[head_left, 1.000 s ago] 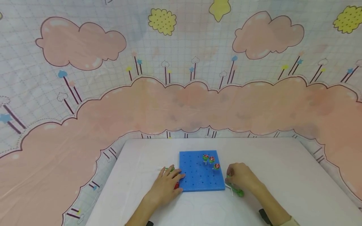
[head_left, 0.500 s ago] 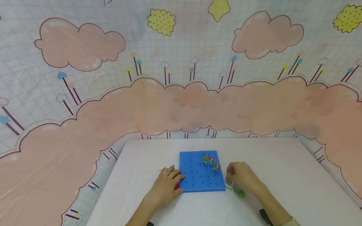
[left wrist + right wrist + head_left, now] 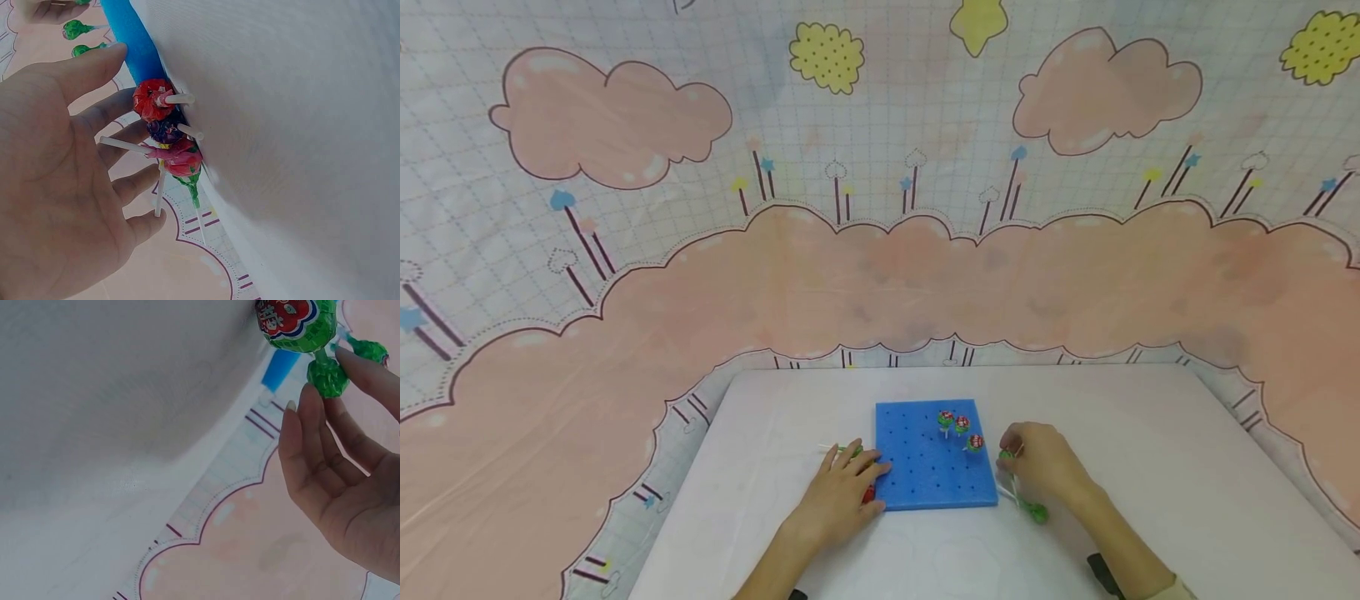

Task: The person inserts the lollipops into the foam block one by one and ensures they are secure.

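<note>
My left hand [image 3: 838,496] rests at the left edge of a blue foam board [image 3: 925,475] with rows of holes, fingers extended, fingertips on its edge. Beside that palm, the left wrist view shows a red lollipop [image 3: 153,100], a dark purple lollipop [image 3: 165,130] and a pink lollipop [image 3: 182,159]. Just right of the board, my right hand [image 3: 1045,462] pinches a green-wrapped lollipop [image 3: 327,378] between thumb and fingers. Another green lollipop [image 3: 1037,512] lies on the table below that hand; its printed wrapper looms close in the right wrist view.
Three green-and-red lollipops [image 3: 962,425] stand in the board's upper right part. A green lollipop [image 3: 852,450] lies past the left fingers, its stick pointing left. White table [image 3: 1120,417] surrounds the board, with a patterned cloth [image 3: 925,283] behind.
My right fingers have shifted slightly around the green lollipop, and a white stick now shows by the fingertips. The left hand and the board stay in place.
</note>
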`<state>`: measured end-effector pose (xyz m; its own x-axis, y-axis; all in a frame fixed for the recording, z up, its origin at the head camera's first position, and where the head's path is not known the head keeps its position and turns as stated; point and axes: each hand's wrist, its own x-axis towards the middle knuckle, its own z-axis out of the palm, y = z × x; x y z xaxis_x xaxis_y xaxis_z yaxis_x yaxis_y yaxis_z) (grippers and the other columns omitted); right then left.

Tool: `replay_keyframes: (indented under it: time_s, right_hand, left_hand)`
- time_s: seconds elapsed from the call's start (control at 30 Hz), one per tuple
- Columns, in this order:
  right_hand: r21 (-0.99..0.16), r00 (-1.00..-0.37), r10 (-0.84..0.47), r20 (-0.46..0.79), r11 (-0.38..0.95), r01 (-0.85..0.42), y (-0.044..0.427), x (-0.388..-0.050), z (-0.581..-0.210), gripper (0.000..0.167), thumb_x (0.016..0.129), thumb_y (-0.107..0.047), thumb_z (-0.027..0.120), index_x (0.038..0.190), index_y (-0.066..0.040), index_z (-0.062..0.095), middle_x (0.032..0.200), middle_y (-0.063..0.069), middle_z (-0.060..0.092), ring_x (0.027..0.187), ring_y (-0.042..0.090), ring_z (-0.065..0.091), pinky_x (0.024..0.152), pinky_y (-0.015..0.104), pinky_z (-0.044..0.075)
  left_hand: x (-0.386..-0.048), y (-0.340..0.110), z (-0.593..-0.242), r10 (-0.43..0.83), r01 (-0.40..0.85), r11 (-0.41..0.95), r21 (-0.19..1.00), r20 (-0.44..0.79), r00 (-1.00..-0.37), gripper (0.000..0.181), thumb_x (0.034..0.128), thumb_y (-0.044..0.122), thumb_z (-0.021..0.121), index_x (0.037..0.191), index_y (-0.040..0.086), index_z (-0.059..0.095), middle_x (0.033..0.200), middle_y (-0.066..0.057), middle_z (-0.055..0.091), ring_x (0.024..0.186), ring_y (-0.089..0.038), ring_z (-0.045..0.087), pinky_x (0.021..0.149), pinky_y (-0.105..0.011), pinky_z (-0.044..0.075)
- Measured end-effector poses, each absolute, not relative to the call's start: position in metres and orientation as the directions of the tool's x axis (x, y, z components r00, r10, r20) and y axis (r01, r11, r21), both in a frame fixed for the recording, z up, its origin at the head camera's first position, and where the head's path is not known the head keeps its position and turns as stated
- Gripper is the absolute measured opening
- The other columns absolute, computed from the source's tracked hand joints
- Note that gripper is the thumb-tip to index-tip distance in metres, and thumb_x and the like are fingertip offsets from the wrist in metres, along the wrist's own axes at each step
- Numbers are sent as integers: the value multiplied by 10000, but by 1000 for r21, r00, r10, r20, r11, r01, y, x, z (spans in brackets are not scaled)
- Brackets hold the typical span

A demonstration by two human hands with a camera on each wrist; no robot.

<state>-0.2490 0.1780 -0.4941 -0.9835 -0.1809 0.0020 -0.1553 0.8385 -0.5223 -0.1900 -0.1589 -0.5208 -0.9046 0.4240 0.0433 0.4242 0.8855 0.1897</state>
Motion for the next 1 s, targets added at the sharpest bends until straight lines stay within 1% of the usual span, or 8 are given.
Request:
replay_keyframes:
  time_s: [0.2, 0.47, 0.7, 1.0]
  right_hand:
    - [-528, -981, -188, 42, 830, -182, 178, -250, -491, 184, 873, -152, 857, 1019, -109, 754, 882, -20, 672, 815, 166, 610, 747, 336, 595]
    - [-539, -973, -206, 103, 811, -229, 181, -253, -488, 182, 873, -152, 854, 1022, -108, 759, 877, -25, 679, 813, 164, 603, 690, 278, 548]
    - [-541, -967, -212, 138, 802, -253, 181, -250, -485, 187, 870, -146, 858, 1022, -109, 756, 877, -22, 682, 808, 159, 601, 692, 285, 538]
    - [-539, -958, -223, 181, 792, -286, 178, -243, -477, 205, 857, -143, 867, 1019, -128, 744, 899, -42, 695, 815, 139, 613, 676, 249, 542]
  left_hand:
    - [-189, -158, -518, 419, 420, 885, 204, 46, -907, 536, 1004, 419, 683, 1487, 203, 594, 1582, -70, 498, 1535, -388, 325, 1234, -660, 228]
    - [-188, -158, -516, 419, 419, 882, 213, 51, -907, 536, 1004, 408, 686, 1485, 192, 596, 1580, -78, 500, 1533, -394, 327, 1232, -667, 225]
    - [-188, -158, -517, 423, 426, 879, 215, 63, -904, 535, 1001, 399, 691, 1483, 184, 598, 1580, -85, 500, 1529, -399, 333, 1230, -669, 228]
    - [-189, -159, -519, 418, 421, 885, 200, 57, -906, 542, 1006, 422, 680, 1492, 201, 589, 1588, -74, 492, 1538, -386, 319, 1236, -660, 220]
